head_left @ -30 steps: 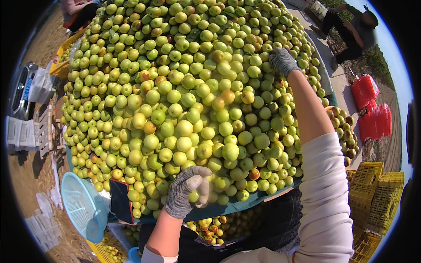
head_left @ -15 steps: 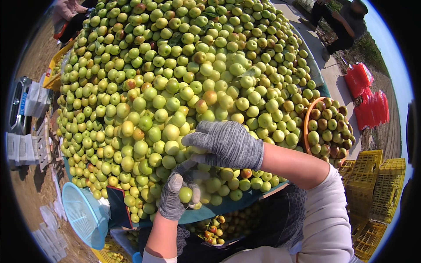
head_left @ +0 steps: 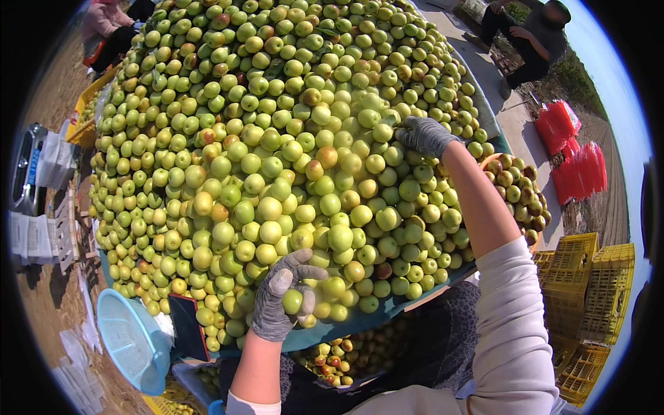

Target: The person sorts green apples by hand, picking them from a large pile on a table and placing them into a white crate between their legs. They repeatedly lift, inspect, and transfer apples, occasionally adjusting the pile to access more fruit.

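Observation:
A large heap of green jujubes (head_left: 228, 166), some with reddish-brown patches, covers the surface before me. My left hand (head_left: 280, 297), in a grey knit glove, rests at the near edge of the heap, its fingers curled around one green jujube (head_left: 292, 301). My right hand (head_left: 427, 137), gloved alike, reaches over the right side of the heap. Its fingers are bent together and point left, touching the fruit beside a green leaf (head_left: 389, 120). Whatever lies under those fingertips is hidden.
Browner jujubes fill an orange-rimmed basket (head_left: 519, 190) at the right. Below the near edge is a container of reddish jujubes (head_left: 335, 363). A blue plastic basket (head_left: 131, 339) stands left, yellow crates (head_left: 577, 290) right, beyond them red bags (head_left: 581, 173). Two people sit at the far corners.
My right hand has moved away from my left, up and to the right across the heap. My left hand stays in place with its jujube.

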Action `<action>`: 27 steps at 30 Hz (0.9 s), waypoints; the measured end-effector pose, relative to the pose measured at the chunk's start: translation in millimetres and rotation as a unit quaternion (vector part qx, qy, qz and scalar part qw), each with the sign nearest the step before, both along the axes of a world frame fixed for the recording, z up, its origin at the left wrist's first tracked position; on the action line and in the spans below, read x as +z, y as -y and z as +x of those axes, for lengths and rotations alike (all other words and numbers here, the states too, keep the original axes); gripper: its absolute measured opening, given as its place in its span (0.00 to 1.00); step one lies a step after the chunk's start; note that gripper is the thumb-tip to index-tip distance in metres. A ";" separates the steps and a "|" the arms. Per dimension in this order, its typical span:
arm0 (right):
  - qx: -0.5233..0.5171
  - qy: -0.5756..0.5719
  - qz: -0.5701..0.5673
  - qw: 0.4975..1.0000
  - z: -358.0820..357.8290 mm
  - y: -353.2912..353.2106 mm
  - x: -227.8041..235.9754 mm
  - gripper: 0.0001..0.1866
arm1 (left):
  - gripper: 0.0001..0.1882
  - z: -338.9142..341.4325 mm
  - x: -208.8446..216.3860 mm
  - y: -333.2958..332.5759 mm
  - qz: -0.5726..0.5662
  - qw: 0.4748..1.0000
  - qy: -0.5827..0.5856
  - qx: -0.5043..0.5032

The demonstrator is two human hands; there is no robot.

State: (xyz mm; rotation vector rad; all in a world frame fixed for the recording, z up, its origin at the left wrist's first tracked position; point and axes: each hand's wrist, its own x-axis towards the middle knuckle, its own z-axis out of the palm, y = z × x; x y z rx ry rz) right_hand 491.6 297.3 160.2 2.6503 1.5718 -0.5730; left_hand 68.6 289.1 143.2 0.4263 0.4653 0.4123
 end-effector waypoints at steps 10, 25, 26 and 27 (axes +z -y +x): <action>0.105 -0.134 0.275 0.946 -113.4 18.6 52.7 0.15 | 0.34 3.6 3.9 -0.7 0.038 0.999 -0.018 -0.005; -0.333 -0.050 0.404 0.851 65.0 -14.7 -17.1 0.16 | 0.14 -9.1 -13.3 -3.1 -0.060 0.993 0.079 0.059; -0.400 -0.028 0.380 0.834 92.6 -12.9 -26.4 0.18 | 0.14 -8.8 -14.9 -4.0 -0.065 0.992 0.097 0.048; -0.358 -0.030 0.394 0.846 112.9 -13.4 -37.1 0.19 | 0.14 -8.7 -16.3 -4.0 -0.080 0.990 0.106 0.046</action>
